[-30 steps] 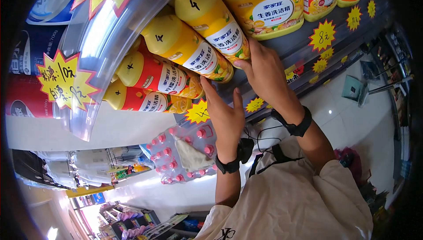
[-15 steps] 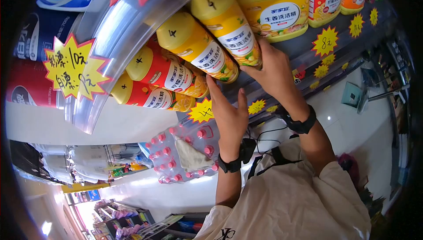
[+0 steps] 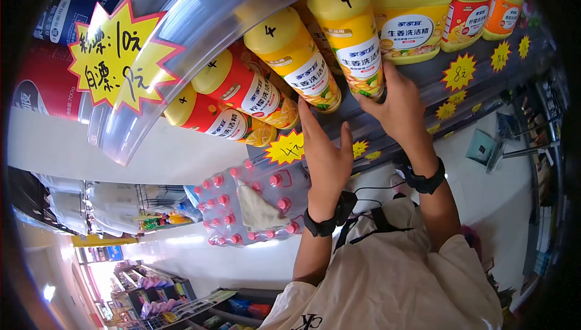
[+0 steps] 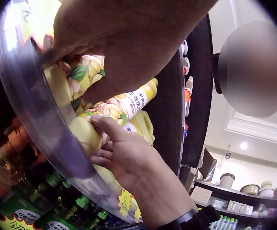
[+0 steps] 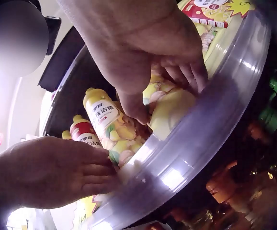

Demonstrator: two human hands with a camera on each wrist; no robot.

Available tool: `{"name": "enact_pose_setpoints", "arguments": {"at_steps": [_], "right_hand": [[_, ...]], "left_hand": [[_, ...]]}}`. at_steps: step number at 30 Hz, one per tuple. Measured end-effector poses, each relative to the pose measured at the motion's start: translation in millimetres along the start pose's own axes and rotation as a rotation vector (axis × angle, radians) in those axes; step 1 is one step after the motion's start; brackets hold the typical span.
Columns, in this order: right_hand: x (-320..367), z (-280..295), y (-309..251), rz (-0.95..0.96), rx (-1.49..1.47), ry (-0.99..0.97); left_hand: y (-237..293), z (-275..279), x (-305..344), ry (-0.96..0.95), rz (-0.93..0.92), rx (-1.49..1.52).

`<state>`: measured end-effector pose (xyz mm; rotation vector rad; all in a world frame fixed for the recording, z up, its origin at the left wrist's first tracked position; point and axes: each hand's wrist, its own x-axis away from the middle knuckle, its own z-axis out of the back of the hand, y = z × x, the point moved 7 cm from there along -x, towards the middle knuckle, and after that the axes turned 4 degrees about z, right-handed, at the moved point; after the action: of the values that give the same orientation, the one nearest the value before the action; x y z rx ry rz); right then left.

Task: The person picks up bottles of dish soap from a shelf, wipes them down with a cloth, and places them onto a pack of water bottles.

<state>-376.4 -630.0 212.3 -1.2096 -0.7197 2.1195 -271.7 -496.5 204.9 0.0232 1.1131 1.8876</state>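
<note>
My right hand (image 3: 402, 109) grips the lower end of a yellow dish soap bottle (image 3: 357, 39), thumb on one side and fingers on the other. In the right wrist view those fingers curl round the bottle's pale base (image 5: 172, 112). My left hand (image 3: 327, 157) is just left of it, its fairly straight fingers at the lower end of a second yellow dish soap bottle (image 3: 296, 66). The right wrist view shows this left hand (image 5: 57, 172) from the back, its fingertips partly hidden. Two red-and-yellow dish soap bottles (image 3: 251, 91) lean further left.
A clear curved shelf rail (image 3: 181, 45) carries a starburst price tag (image 3: 118, 57). Larger yellow jugs (image 3: 414, 21) stand right of the bottles, above more price tags (image 3: 460, 71). Below are wrapped bottles with pink caps (image 3: 227, 218) and a cloth on top.
The right hand has tilted its bottle more upright and moved it right, widening the gap to the second yellow bottle. Another bottle shows between them. The left hand stays near the second bottle's lower end.
</note>
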Motion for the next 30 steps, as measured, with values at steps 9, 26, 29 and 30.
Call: {"name": "enact_pose_setpoints", "arguments": {"at_steps": [9, 26, 29, 30], "right_hand": [[0, -16, -5, 0.017, -0.017, -0.025], [28, 14, -11, 0.028, 0.156, 0.064], [33, 27, -16, 0.016, 0.104, 0.148], [35, 31, -20, 0.026, 0.083, 0.176]], "left_hand": [[0, 0, 2, 0.066, -0.065, -0.043], [6, 9, 7, 0.111, -0.063, 0.032], [17, 22, 14, 0.151, -0.077, 0.156], [22, 29, 16, 0.169, -0.081, 0.203]]}}
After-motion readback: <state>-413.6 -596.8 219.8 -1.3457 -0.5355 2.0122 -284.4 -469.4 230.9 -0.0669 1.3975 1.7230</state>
